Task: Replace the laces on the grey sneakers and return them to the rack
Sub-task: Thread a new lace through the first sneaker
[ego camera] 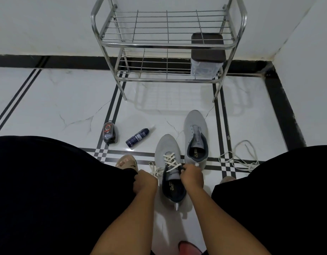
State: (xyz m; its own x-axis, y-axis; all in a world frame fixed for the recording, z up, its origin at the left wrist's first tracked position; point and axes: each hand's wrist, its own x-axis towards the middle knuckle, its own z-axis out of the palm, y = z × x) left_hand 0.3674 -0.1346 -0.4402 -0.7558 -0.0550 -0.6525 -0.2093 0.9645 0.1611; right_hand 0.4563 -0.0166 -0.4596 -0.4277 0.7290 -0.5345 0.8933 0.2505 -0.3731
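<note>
Two grey sneakers stand on the tiled floor in front of me. The near sneaker [167,150] carries a white lace [169,160] crossed through its eyelets. My left hand [145,182] grips the lace's left end beside the shoe. My right hand [192,174] pinches the lace at the top eyelets by the tongue. The far sneaker [195,133] has no lace in it. A loose white lace [240,160] lies in a tangle on the floor to the right. The metal rack [168,43] stands against the wall ahead.
A clear box with a dark lid [207,56] sits on the rack's lower shelf at the right. A dark spray bottle [137,138] lies on its side and a shoe-polish applicator [109,133] stands left of it. My knees in black cloth flank the shoes.
</note>
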